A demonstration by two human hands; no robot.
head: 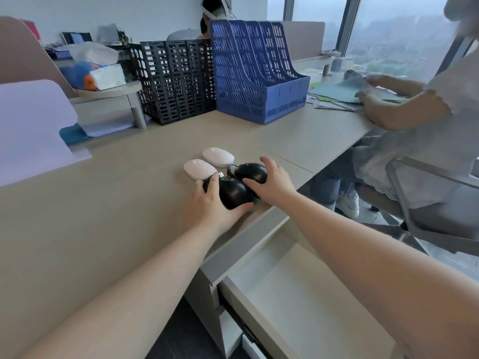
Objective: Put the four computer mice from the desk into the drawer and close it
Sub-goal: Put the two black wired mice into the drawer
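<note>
**Both hands on the black mice, drawer waiting open**

Working from the left, our left hand [207, 206] cups the nearer black mouse [234, 194]: fingers over its far left side, thumb hooked under the near edge. We read this as a grasp taken from the side so the mouse can be lifted without dragging its cord [220, 174], whose plug lies loose just beyond the fingers. Just past that hand, the two white mice [199, 169] sit untouched on the bench [103, 203], side by side and nearly touching; being cordless, they are probably left for a second trip.

Next comes the farther black mouse [252, 172], pressed against the nearer one. Our right hand [272, 183] lies over its right side, thumb against the near mouse and fingers curled round the far edge, closing on it though not clearly lifting. Taking one mouse in each hand halves the trips.

All four mice are clustered at the bench edge, right above the open drawer [298, 294], which stands pulled out and looks empty. That placement keeps each carry short. No mouse is in the drawer yet, so we judge the task barely begun.
</note>
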